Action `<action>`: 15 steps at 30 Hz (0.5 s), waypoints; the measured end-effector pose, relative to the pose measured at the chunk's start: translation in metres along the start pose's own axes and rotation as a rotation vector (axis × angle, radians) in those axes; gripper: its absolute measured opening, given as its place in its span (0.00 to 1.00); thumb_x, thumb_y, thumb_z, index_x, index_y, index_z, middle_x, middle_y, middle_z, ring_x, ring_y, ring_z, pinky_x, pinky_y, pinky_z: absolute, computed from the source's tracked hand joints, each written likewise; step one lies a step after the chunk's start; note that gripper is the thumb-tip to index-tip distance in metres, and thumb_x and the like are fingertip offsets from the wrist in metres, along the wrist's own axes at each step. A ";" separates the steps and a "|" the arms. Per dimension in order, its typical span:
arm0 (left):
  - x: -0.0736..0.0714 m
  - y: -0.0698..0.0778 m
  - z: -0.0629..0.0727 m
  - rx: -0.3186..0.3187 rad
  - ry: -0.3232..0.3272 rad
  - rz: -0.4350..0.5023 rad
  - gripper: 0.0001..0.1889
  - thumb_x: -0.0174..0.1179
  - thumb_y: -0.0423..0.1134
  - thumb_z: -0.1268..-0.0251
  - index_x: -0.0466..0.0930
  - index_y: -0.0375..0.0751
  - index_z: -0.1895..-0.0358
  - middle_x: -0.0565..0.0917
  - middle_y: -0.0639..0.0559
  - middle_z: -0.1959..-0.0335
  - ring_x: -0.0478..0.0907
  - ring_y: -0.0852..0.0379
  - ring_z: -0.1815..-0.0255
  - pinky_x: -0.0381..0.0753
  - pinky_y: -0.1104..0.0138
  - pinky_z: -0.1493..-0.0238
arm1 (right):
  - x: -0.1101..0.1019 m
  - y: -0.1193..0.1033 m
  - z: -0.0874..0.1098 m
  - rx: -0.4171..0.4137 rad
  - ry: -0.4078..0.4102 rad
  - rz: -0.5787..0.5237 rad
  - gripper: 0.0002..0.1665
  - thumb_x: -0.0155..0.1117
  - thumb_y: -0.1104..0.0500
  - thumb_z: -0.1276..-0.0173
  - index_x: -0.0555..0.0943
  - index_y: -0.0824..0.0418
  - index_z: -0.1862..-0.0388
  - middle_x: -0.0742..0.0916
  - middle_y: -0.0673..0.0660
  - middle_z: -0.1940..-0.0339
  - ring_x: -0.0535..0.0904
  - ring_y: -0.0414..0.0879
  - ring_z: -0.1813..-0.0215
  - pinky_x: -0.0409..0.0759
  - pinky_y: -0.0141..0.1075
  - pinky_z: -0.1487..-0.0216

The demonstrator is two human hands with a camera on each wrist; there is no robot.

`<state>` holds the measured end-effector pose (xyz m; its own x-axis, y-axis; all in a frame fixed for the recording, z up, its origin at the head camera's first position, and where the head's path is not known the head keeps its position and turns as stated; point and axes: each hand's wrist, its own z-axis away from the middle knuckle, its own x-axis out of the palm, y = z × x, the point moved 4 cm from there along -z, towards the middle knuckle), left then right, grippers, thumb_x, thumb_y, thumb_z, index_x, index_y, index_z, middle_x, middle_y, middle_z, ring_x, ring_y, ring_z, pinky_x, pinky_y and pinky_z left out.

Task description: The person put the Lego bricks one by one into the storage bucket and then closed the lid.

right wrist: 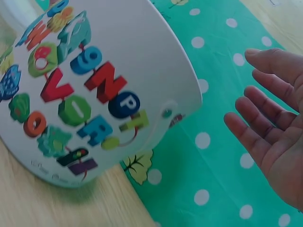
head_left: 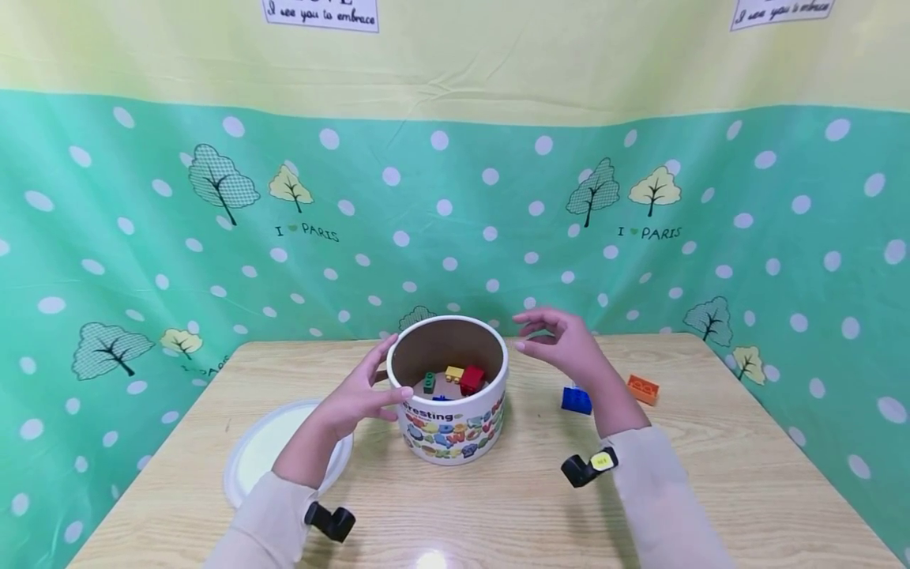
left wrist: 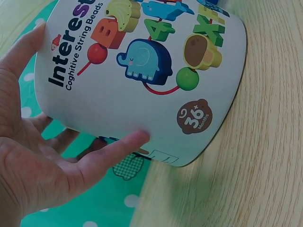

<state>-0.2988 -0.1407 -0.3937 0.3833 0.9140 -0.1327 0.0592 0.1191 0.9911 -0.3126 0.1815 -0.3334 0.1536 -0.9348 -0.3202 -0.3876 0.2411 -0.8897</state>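
A white round bucket (head_left: 452, 431) printed with colourful toy pictures stands upright and uncovered on the table. Inside it lie a red brick (head_left: 472, 380), a yellow brick (head_left: 454, 374), a green brick (head_left: 429, 383) and a partly hidden blue brick (head_left: 441, 397). My left hand (head_left: 355, 399) rests against the bucket's left side, thumb at the rim and fingers spread along the outer wall. To the right of the rim my right hand (head_left: 562, 344) is raised in the air, fingers loosely bent, apart from the bucket and holding nothing. Below it lies another blue brick (head_left: 577, 400).
Right of the right forearm is an orange brick (head_left: 643, 390). A white round lid (head_left: 249, 466) lies flat on the table (head_left: 498, 521), partly under the left forearm. A green and yellow curtain (head_left: 441, 237) hangs behind the table's far edge.
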 end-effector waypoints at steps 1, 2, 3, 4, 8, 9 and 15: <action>0.000 0.000 0.000 -0.001 0.000 0.000 0.51 0.70 0.40 0.42 0.43 0.57 0.21 0.42 0.47 0.21 0.46 0.32 0.25 0.84 0.48 0.58 | -0.002 0.001 0.003 0.003 0.005 0.002 0.23 0.72 0.59 0.37 0.80 0.60 0.44 0.82 0.59 0.49 0.78 0.56 0.44 0.81 0.35 0.46; 0.000 0.000 0.000 -0.001 -0.001 0.001 0.51 0.70 0.41 0.42 0.43 0.57 0.21 0.42 0.47 0.21 0.46 0.32 0.25 0.84 0.48 0.58 | -0.004 0.002 0.005 0.003 0.011 0.005 0.23 0.72 0.59 0.37 0.80 0.60 0.43 0.82 0.59 0.48 0.78 0.57 0.44 0.81 0.35 0.47; 0.000 0.001 0.000 -0.001 -0.002 0.001 0.51 0.70 0.41 0.42 0.43 0.57 0.21 0.42 0.47 0.21 0.46 0.32 0.25 0.84 0.47 0.58 | -0.007 0.004 0.007 0.002 0.017 0.005 0.23 0.72 0.59 0.37 0.80 0.61 0.43 0.82 0.59 0.48 0.77 0.58 0.44 0.81 0.34 0.47; 0.000 0.001 0.000 -0.001 -0.003 0.002 0.51 0.70 0.41 0.42 0.43 0.57 0.21 0.42 0.46 0.21 0.46 0.32 0.25 0.84 0.47 0.58 | -0.009 0.006 0.010 0.005 0.024 0.004 0.23 0.72 0.59 0.38 0.80 0.61 0.43 0.82 0.59 0.48 0.77 0.58 0.44 0.81 0.34 0.47; 0.000 0.001 0.000 0.001 -0.003 0.005 0.52 0.70 0.41 0.42 0.43 0.57 0.21 0.41 0.46 0.21 0.45 0.32 0.25 0.84 0.47 0.58 | -0.016 0.014 0.019 0.006 0.048 0.017 0.24 0.72 0.60 0.38 0.79 0.62 0.43 0.81 0.60 0.48 0.77 0.59 0.44 0.81 0.33 0.49; 0.000 0.002 0.000 0.001 -0.002 0.004 0.51 0.70 0.41 0.42 0.42 0.57 0.21 0.41 0.46 0.21 0.45 0.32 0.25 0.84 0.47 0.58 | -0.018 0.016 0.021 0.009 0.055 0.021 0.24 0.72 0.59 0.38 0.79 0.62 0.43 0.81 0.59 0.48 0.77 0.59 0.44 0.81 0.32 0.49; 0.000 0.001 0.000 0.001 -0.004 0.003 0.51 0.69 0.40 0.41 0.43 0.56 0.21 0.42 0.46 0.21 0.46 0.33 0.25 0.84 0.47 0.58 | -0.028 0.029 0.036 0.003 0.085 0.043 0.24 0.71 0.60 0.37 0.79 0.63 0.43 0.81 0.60 0.47 0.78 0.59 0.45 0.81 0.30 0.49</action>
<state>-0.2984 -0.1406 -0.3926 0.3873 0.9128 -0.1296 0.0590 0.1158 0.9915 -0.2954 0.2241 -0.3622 0.0587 -0.9422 -0.3298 -0.3898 0.2825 -0.8765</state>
